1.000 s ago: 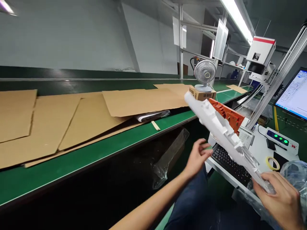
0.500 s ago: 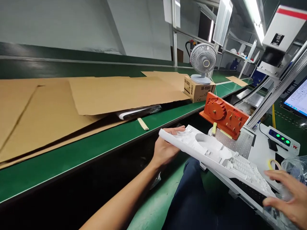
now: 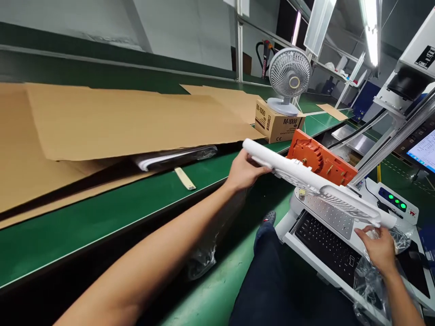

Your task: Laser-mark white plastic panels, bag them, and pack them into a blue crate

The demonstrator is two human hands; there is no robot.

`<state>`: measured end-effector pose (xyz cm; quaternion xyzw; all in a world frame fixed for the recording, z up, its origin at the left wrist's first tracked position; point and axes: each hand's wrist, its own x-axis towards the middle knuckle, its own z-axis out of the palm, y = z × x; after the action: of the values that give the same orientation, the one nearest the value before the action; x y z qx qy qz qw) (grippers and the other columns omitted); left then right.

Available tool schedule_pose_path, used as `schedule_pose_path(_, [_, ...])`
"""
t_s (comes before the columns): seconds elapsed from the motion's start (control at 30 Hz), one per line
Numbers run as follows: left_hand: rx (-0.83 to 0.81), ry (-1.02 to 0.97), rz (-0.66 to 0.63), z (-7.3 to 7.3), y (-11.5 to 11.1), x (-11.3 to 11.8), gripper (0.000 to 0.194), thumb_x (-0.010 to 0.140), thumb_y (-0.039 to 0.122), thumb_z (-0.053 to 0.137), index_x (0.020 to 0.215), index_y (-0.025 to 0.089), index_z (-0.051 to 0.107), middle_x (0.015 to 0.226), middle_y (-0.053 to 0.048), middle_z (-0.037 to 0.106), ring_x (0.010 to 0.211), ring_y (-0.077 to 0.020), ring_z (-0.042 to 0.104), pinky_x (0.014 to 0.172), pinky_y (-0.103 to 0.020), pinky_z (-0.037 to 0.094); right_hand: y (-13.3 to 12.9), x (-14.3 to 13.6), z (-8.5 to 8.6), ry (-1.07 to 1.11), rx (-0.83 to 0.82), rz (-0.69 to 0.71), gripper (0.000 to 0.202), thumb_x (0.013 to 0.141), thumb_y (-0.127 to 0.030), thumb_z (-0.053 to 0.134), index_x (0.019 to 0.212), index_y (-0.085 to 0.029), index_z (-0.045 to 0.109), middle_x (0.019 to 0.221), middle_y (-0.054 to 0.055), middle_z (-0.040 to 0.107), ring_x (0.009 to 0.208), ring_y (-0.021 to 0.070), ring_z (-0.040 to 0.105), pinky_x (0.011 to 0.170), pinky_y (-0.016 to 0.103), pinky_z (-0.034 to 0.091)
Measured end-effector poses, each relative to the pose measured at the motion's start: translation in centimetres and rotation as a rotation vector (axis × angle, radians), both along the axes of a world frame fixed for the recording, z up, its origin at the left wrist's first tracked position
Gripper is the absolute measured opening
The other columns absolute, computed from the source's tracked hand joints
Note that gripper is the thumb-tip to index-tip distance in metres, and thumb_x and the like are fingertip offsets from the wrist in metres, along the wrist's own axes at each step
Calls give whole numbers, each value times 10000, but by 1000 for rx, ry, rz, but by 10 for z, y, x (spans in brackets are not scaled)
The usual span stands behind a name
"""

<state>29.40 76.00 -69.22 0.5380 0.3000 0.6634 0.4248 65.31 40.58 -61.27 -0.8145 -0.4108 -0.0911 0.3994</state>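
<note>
A long white molded plastic housing (image 3: 299, 174) is held up in front of me, tilted down to the right, its ribbed and slotted inner side facing down towards me. At its raised end my left hand (image 3: 245, 172) is closed, thumb underneath. My right hand (image 3: 379, 249) is at the lower end with fingers curled against the edge; some fingertips are hidden. Crumpled clear plastic film (image 3: 372, 283) hangs beside the right wrist. Behind the housing stands an orange fixture (image 3: 314, 156) with a round gear-like part, its lower portion partly covered.
Large cardboard sheets (image 3: 146, 120) cover the green conveyor belt (image 3: 102, 242) on the left. A fan (image 3: 288, 79) stands on a cardboard box (image 3: 280, 129). Below the housing are a perforated metal plate (image 3: 328, 213) and a black keyboard (image 3: 326, 246). A control box with green lights (image 3: 397, 201) sits right.
The housing has been raised and turned so its inner side now faces downward. My right hand, formerly spread apart from it, has closed in on its lower end.
</note>
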Motion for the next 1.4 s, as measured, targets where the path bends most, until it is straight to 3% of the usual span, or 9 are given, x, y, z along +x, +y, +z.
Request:
schedule_pose_path(0.13, [-68,-30,-139,15,35,30,860,451,452,1045,1145,197,606,1041,-70,763,980,-304,735,863,-433,630,45,-2,-5,-99,88,-156,759,688,-931,687,932,-213,721,995,185,787,990,420,719,866,491,506])
schedule_pose_path(0.33, [-44,56,-169,25,95,57,869,497,447,1043,1213,193,621,1163,-111,762,1088,-329,712,973,-470,581,83,9,-5,-136,-58,-161,878,739,-994,555,1069,-204,750,964,184,799,928,436,718,830,479,488])
schedule_pose_path(0.5, [-48,113,-189,27,124,68,923,490,450,1051,1277,172,657,1218,-136,775,1106,-347,709,1008,-484,562,105,12,-15,-101,-124,-155,842,771,-962,566,1083,-212,785,958,177,807,904,419,720,805,454,495])
schedule_pose_path(0.87, [-60,132,-153,15,154,83,898,480,421,1080,1245,177,680,1226,-138,780,1144,-368,709,1053,-506,557,137,32,-14,-59,-167,-163,771,749,-896,602,1083,-229,799,1012,168,815,1008,454,725,856,481,478])
schedule_pose_path(1.17, [-41,102,-201,16,167,97,953,477,408,1073,1288,156,641,1287,-164,762,1172,-375,707,1047,-509,564,146,45,-21,-94,-158,-136,759,752,-871,638,1085,-213,820,984,173,815,973,450,728,834,486,497])
schedule_pose_path(1.4, [-20,207,-145,17,175,102,948,543,438,1045,1356,158,649,1280,-158,764,1157,-368,713,1060,-516,559,155,57,-18,-114,-176,-156,708,731,-857,650,976,-215,824,926,172,806,949,452,722,811,484,495])
